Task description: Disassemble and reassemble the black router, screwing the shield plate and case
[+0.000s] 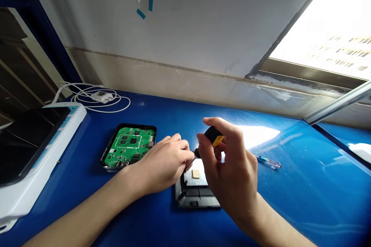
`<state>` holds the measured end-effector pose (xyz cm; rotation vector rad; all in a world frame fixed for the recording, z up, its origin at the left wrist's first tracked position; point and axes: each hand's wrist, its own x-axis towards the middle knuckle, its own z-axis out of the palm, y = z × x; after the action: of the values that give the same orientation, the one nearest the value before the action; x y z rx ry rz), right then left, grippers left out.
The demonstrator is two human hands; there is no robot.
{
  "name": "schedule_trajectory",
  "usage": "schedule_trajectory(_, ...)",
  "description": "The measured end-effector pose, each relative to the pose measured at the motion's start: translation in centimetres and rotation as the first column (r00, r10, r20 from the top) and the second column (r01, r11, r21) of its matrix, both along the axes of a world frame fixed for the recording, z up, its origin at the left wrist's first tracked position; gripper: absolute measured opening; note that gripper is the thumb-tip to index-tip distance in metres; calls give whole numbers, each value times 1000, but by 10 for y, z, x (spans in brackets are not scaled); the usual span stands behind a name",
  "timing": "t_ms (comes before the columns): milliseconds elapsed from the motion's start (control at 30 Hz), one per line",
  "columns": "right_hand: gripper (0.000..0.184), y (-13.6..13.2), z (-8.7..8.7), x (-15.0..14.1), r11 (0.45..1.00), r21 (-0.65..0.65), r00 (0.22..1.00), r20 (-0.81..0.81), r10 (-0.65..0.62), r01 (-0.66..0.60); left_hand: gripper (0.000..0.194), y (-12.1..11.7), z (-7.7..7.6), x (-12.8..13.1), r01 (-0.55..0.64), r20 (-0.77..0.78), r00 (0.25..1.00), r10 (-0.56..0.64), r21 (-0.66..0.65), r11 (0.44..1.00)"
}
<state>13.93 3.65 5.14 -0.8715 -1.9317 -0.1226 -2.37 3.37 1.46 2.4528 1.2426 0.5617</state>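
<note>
My right hand (232, 162) is closed round the black and yellow handle of a screwdriver (213, 136). Its thin shaft slants down to the left, toward a metal plate (189, 179) on a black plastic cover (191, 200). A small tan square pad (196, 174) sits on that plate. Curled at the shaft's lower end are the fingers of my left hand (168, 158); whatever they pinch is hidden. Left of this hand, a black case half (102, 158) holds a green circuit board (127, 144), partly covered by my wrist.
A clear-handled screwdriver (269, 162) lies right of my right hand. On the left, a dark-screened phone (34, 131) rests on a white power strip (29, 197). Behind it a white charger (102, 96) lies with its coiled cable (78, 102). A wall (174, 73) borders the blue table (304, 193).
</note>
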Motion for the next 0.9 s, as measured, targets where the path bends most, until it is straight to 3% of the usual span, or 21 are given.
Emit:
schedule_trajectory(133,20,0,1,-1,999,6,998,22,-55,54,24,0,-1,0,10,-6,1000,-10,4,1000)
schedule_trajectory(900,26,-3,-3,0,994,0,994,-31,106,-106,19,-3,7,1,-77,-11,997,76,-41,996)
